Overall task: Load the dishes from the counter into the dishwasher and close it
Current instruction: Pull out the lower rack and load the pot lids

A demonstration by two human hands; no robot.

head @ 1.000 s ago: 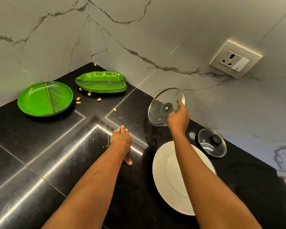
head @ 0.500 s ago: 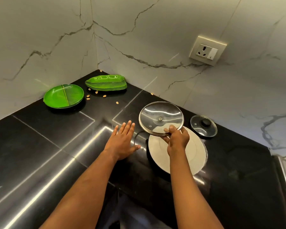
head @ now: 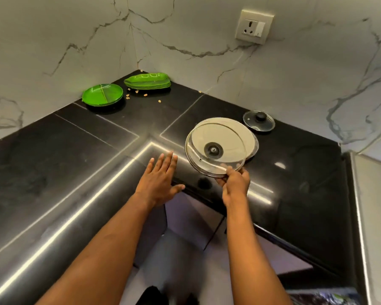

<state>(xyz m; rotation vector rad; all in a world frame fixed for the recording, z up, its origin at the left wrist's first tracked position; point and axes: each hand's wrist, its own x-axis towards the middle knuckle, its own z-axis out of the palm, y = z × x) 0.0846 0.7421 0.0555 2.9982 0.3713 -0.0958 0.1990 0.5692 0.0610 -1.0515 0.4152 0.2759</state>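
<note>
My right hand (head: pixel 235 181) pinches the near rim of a large glass lid (head: pixel 215 148), held tilted with its underside toward me above the counter edge. Behind it a white plate (head: pixel 250 137) lies on the black counter (head: pixel 97 155). My left hand (head: pixel 161 179) is flat with fingers spread at the counter's inner corner, holding nothing. A small glass lid with a black knob (head: pixel 259 120) lies beyond the plate. Round green plates (head: pixel 102 94) and a stack of leaf-shaped green plates (head: pixel 149 81) sit in the far corner. The dishwasher is out of view.
Marble walls enclose the counter corner, with a socket (head: pixel 254 26) on the right wall. Small food crumbs (head: pixel 136 93) lie scattered by the green plates. Floor shows below between the counter runs. A light surface (head: pixel 374 205) adjoins the counter at the right.
My right hand lifted the large glass lid from against the wall and drew it toward me over the white plate. The view pulled back from the counter.
</note>
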